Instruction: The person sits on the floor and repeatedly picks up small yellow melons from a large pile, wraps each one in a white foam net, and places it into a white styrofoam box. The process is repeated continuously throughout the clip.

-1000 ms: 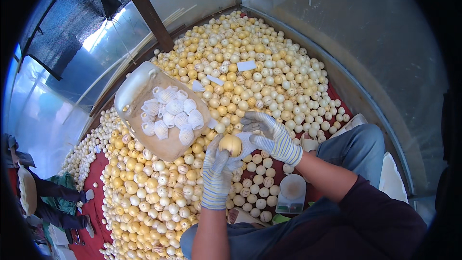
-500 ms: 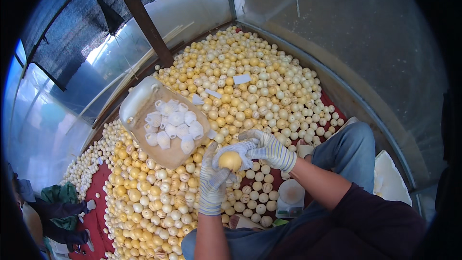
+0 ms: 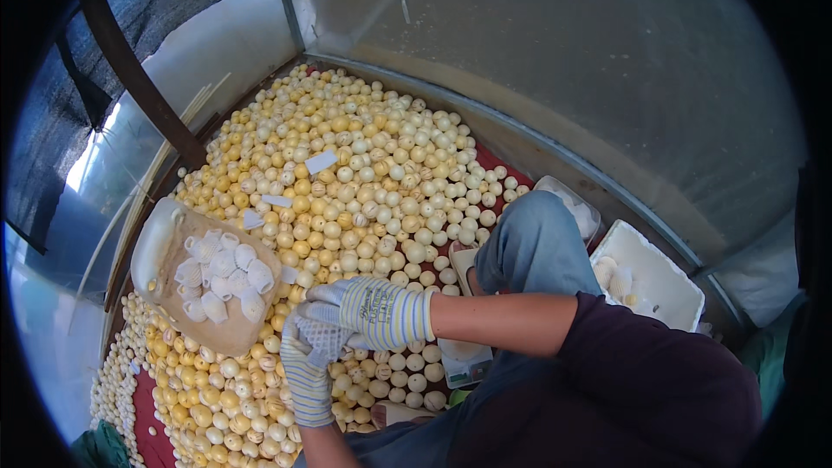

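Note:
A white foam fruit net [image 3: 322,342] sits between my two gloved hands, wrapped round a yellow fruit that it now hides. My left hand [image 3: 305,381], in a striped knit glove, grips it from below and the left. Over its top and right side my right hand [image 3: 377,312], gloved alike, closes with bent fingers. Loose round fruits [image 3: 364,208], cream to yellow and some with dark stripes, like pepino melons, lie heaped around. Left of my hands, several netted fruits [image 3: 224,273] rest in a white container with a brown bottom [image 3: 178,243].
A small scale [image 3: 464,364] stands beneath my right forearm. To my right are a white foam box [image 3: 663,264] with netted fruit and a clear tub [image 3: 576,208]. Paper slips [image 3: 321,161] lie on the heap. A metal rail [image 3: 555,143] edges the plastic wall.
My view has swung to the right, bringing the foam box and tub into sight. The yellow fruit, bare on one side before, is now covered. My right hand has come over it.

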Available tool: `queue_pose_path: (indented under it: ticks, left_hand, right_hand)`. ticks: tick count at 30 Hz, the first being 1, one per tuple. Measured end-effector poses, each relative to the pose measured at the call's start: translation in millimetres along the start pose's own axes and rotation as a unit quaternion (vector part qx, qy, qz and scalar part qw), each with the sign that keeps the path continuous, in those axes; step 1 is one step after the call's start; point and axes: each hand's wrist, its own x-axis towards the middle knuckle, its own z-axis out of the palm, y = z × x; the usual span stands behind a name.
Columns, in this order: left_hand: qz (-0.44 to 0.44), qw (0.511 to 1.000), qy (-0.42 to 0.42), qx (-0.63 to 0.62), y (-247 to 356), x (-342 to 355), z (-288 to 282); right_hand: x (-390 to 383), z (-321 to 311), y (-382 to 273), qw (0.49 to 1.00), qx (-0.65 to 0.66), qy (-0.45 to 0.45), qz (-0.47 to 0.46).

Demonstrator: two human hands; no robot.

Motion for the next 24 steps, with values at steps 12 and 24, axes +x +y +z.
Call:
queue_pose_path:
  ticks: [12, 24]
  left_hand:
    - [-0.035, 0.987, 0.118, 0.101, 8.4, -15.3, -23.1]
    - [-0.137, 0.964, 0.154, 0.169, -42.2, -16.5, -68.4]
  right_hand:
    - [-300.5, -145.6, 210.5, 0.786, 0.077, 0.425, 0.442]
    - [-421.1, 58.4, 273.5, 0.667, -0.116, -0.026, 0.736]
